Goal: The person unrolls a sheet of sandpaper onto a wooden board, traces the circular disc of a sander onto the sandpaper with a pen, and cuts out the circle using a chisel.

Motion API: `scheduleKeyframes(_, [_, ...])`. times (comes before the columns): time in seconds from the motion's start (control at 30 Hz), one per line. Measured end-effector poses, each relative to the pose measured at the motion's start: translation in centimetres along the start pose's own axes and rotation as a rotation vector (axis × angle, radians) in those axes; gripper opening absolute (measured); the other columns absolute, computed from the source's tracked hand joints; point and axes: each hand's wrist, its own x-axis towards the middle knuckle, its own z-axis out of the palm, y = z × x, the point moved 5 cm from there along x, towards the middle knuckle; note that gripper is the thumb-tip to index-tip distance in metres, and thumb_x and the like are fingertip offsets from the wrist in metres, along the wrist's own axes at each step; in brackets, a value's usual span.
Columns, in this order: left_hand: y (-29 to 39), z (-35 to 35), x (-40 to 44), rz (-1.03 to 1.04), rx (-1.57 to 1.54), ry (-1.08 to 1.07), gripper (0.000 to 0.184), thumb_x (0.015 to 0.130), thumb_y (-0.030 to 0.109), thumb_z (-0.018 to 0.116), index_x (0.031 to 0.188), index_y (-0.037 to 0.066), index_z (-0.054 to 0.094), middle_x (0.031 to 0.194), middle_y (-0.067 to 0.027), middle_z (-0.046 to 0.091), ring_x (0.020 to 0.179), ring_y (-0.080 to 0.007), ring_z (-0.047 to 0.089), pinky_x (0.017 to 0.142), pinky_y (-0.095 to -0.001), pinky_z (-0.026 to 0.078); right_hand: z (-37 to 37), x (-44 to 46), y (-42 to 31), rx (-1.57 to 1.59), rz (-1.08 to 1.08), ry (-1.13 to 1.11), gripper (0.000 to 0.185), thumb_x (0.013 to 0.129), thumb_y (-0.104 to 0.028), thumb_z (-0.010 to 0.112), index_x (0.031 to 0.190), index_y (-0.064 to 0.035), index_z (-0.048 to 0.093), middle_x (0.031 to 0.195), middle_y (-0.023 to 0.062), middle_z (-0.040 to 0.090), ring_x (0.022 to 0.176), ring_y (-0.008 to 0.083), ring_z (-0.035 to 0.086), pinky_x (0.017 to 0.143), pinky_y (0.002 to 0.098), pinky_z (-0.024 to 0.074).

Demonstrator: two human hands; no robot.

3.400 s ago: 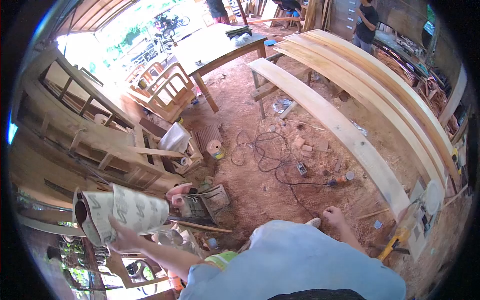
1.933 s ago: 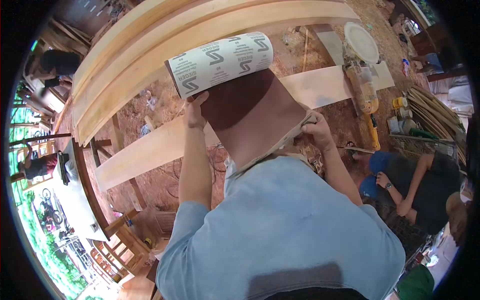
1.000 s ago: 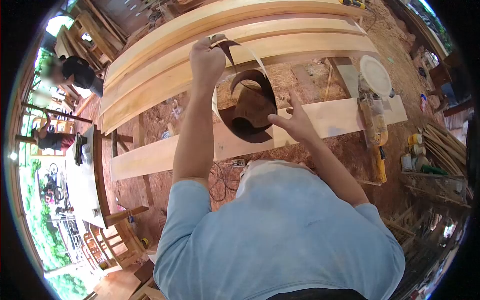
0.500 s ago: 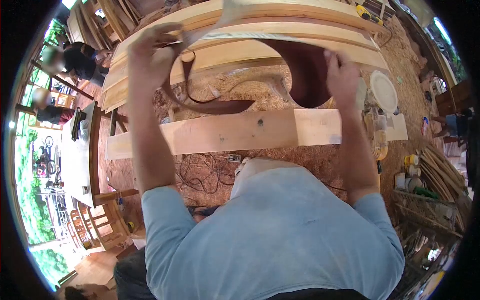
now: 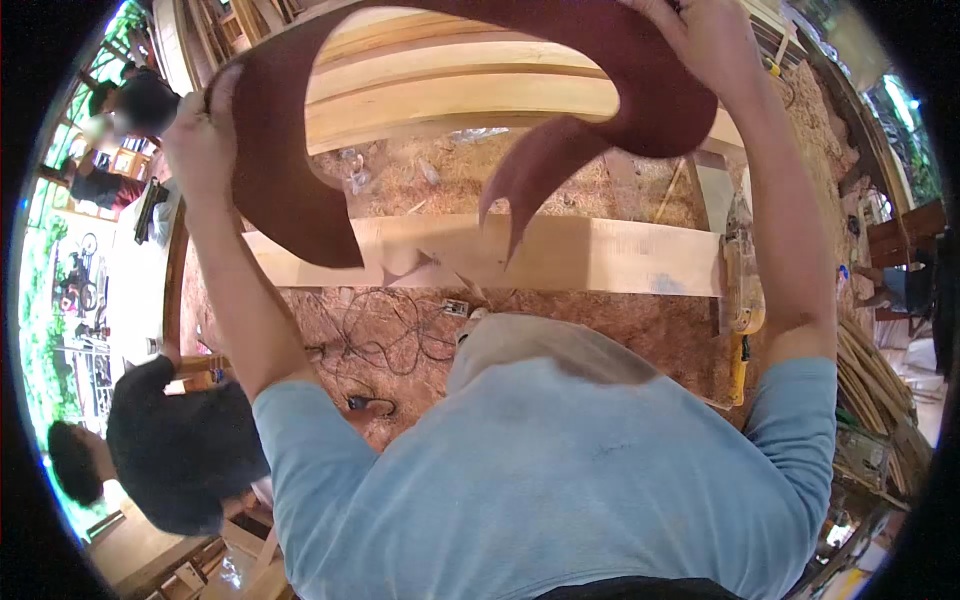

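A dark red-brown abrasive sheet (image 5: 640,60), cut out in the middle with ragged, curved ends, hangs stretched between my raised hands. At the upper left my left hand (image 5: 203,150) grips one side of it, fingers closed on the edge. My right hand (image 5: 695,35) pinches its upper right part near the top of the view. One forked end dangles in the middle over a pale plank (image 5: 620,255), and a pointed end hangs at the left. Small dark pieces (image 5: 410,268) appear in front of the plank, below the sheet.
Long pale boards (image 5: 450,90) lie beyond the plank. Black cable (image 5: 380,335) is tangled on the dusty floor. A person in black (image 5: 180,445) is at the lower left, others at the upper left. A yellow tool (image 5: 745,310) and thin wood strips (image 5: 875,390) are at the right.
My hands have moved apart and upward, spreading the sheet, whose brown face now shows widely. A person in black has come into view at the lower left.
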Motion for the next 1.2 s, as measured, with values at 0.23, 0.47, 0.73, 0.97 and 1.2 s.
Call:
scheduleKeyframes(0.23, [0.3, -7.3, -0.7, 0.080, 0.213, 0.251, 0.050, 0.095, 0.046, 0.066, 0.071, 0.003, 0.058, 0.060, -0.0188, 0.060, 0.057, -0.0396, 0.061, 0.053, -0.0453, 0.047, 10.4, -9.6, 3.8, 0.185, 0.359, 0.210, 0.054, 0.089, -0.034, 0.073, 0.130, -0.0017, 0.057, 0.116, 0.0201, 0.067, 0.105, 0.0344, 0.065, 0.090, 0.0422, 0.0524])
scheduleKeyframes(0.47, [0.4, -12.4, -8.8, -0.114, 0.213, 0.245, 0.028, 0.095, 0.027, 0.068, 0.082, 0.003, 0.061, 0.074, -0.0192, 0.063, 0.066, -0.0389, 0.064, 0.060, -0.0451, 0.049, 28.6, -28.4, -7.0, 0.749, 0.814, -0.388, 0.097, 0.078, -0.031, 0.085, 0.146, 0.0117, 0.030, 0.145, 0.0304, 0.043, 0.133, 0.0355, 0.047, 0.106, 0.0426, 0.0440])
scheduleKeyframes(0.73, [2.4, -11.9, -11.0, -0.102, 0.119, 0.250, 0.032, 0.091, 0.019, 0.071, 0.073, 0.004, 0.049, 0.069, -0.0165, 0.059, 0.062, -0.0402, 0.061, 0.054, -0.0467, 0.046, 32.1, -26.4, -15.7, 1.503, 1.071, -0.969, 0.084, 0.094, -0.049, 0.063, 0.149, 0.0054, 0.030, 0.143, 0.0264, 0.047, 0.123, 0.0345, 0.056, 0.100, 0.0481, 0.0467])
scheduleKeyframes(0.97, [-0.4, -15.9, -12.4, -0.275, 0.017, 0.666, 0.024, 0.093, 0.010, 0.066, 0.073, 0.002, 0.055, 0.064, -0.0176, 0.056, 0.057, -0.0397, 0.059, 0.052, -0.0460, 0.045, 33.4, -27.1, -20.1, 1.842, 1.400, -1.217, 0.087, 0.091, -0.080, 0.034, 0.131, -0.0049, 0.054, 0.113, 0.0133, 0.060, 0.094, 0.0282, 0.058, 0.080, 0.0415, 0.0494])
scheduleKeyframes(1.2, [-5.3, -17.2, -15.7, -0.439, 0.285, 0.581, 0.026, 0.095, 0.021, 0.064, 0.075, 0.006, 0.060, 0.069, -0.0170, 0.060, 0.063, -0.0385, 0.062, 0.055, -0.0473, 0.049, 34.1, -22.7, -21.5, 1.856, 1.334, -1.117, 0.020, 0.098, -0.032, 0.057, 0.098, -0.0143, 0.067, 0.059, -0.0087, 0.042, 0.045, 0.0075, 0.032, 0.044, 0.0248, 0.0276])
